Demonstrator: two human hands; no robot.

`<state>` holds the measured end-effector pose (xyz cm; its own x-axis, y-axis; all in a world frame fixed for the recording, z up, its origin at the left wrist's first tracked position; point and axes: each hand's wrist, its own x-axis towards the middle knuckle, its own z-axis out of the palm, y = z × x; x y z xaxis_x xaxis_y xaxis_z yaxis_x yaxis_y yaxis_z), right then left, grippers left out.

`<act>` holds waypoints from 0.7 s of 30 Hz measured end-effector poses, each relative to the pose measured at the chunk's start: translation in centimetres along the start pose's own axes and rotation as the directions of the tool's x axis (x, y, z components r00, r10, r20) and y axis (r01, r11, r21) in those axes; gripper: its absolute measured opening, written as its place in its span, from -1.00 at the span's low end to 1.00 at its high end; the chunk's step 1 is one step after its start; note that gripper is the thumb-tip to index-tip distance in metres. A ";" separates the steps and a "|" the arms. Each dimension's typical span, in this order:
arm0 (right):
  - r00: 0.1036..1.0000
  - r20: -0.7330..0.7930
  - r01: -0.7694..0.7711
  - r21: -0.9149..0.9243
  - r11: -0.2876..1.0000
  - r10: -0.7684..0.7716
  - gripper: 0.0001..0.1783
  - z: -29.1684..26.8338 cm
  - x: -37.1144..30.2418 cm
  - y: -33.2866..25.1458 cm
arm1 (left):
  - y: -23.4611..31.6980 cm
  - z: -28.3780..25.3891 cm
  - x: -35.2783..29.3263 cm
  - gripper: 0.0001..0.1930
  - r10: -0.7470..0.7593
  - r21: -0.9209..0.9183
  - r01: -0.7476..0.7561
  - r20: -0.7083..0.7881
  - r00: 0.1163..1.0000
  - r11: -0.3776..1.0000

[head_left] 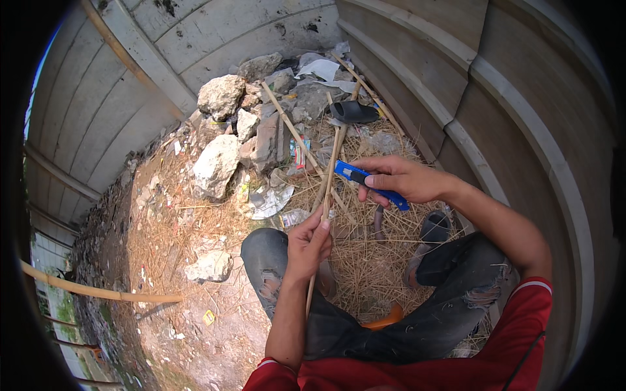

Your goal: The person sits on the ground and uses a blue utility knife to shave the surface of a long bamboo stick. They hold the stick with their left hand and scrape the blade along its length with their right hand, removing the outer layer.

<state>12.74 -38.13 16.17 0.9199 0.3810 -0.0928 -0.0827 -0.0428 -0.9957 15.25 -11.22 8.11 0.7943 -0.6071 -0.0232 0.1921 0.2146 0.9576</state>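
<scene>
My left hand (310, 240) is closed around a thin bamboo strip (333, 158), which slants upward from between my knees. In my right hand (399, 180) is a blue utility knife (373, 185), its front end pointing left at the strip. Whether the blade touches the strip I cannot tell. Another bamboo stick (291, 126) lies behind, running from the rocks down toward the strip. Beyond the strip's far end rests a dark slip-on sandal (354, 112).
Pale rocks (217, 165) and litter are heaped ahead. Straw (370, 260) covers the ground between my legs, with an orange object (383, 317) near my lap. A corrugated metal wall (521, 98) stands close on the right. A bamboo pole (104, 291) juts in from the left.
</scene>
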 end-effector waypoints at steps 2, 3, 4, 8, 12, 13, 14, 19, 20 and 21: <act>1.000 0.006 0.009 -0.034 0.999 -0.009 -0.47 -0.1 0.0 -0.1 | 0.2 0.1 0.0 -0.50 -0.002 0.008 0.002 -0.003 1.000 1.000; 1.000 0.004 0.000 -0.044 0.999 0.000 -0.48 -0.1 0.0 -0.2 | 0.2 0.2 0.0 -0.50 -0.004 0.012 0.004 -0.005 1.000 1.000; 1.000 0.002 -0.009 -0.055 0.998 0.009 -0.49 0.0 0.0 -0.4 | 0.2 0.2 0.0 -0.50 -0.001 0.012 0.001 -0.003 1.000 1.000; 0.999 -0.013 -0.035 -0.102 0.994 0.034 -0.52 0.0 0.0 -0.5 | 0.2 0.0 0.0 -0.49 0.009 0.008 -0.009 0.001 1.000 1.000; 1.000 -0.001 -0.009 -0.129 0.992 0.009 -0.50 0.2 -0.3 -0.8 | 0.0 -0.2 0.1 -0.49 0.021 -0.004 -0.021 -0.003 1.000 1.000; 1.000 0.012 0.004 -0.116 0.993 -0.002 -0.49 0.3 -0.4 -0.8 | 0.0 -0.3 0.1 -0.49 0.027 -0.008 -0.027 -0.001 1.000 1.000; 1.000 0.025 0.015 -0.103 0.995 -0.013 -0.47 0.3 -0.4 -0.7 | 0.1 -0.3 0.0 -0.49 0.032 -0.012 -0.032 0.002 0.999 0.999; 0.996 0.083 0.047 -0.080 0.996 -0.041 -0.44 0.2 -0.5 -0.2 | 0.3 -0.4 0.0 -0.48 0.024 -0.046 -0.023 0.011 1.000 0.999; 0.995 0.092 0.053 -0.080 0.995 -0.045 -0.44 0.2 -0.4 -0.2 | 0.4 -0.4 0.0 -0.48 0.021 -0.055 -0.020 0.020 1.000 0.998; 0.994 0.085 0.081 -0.136 0.987 -0.070 -0.44 0.3 -0.4 -0.4 | 0.4 -0.5 0.0 -0.48 0.018 -0.063 -0.016 0.026 0.999 0.998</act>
<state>12.27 -37.95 16.63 0.8875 0.4602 -0.0236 0.0447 -0.1370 -0.9896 15.59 -10.75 8.36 0.7821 -0.6231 0.0013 0.2153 0.2722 0.9378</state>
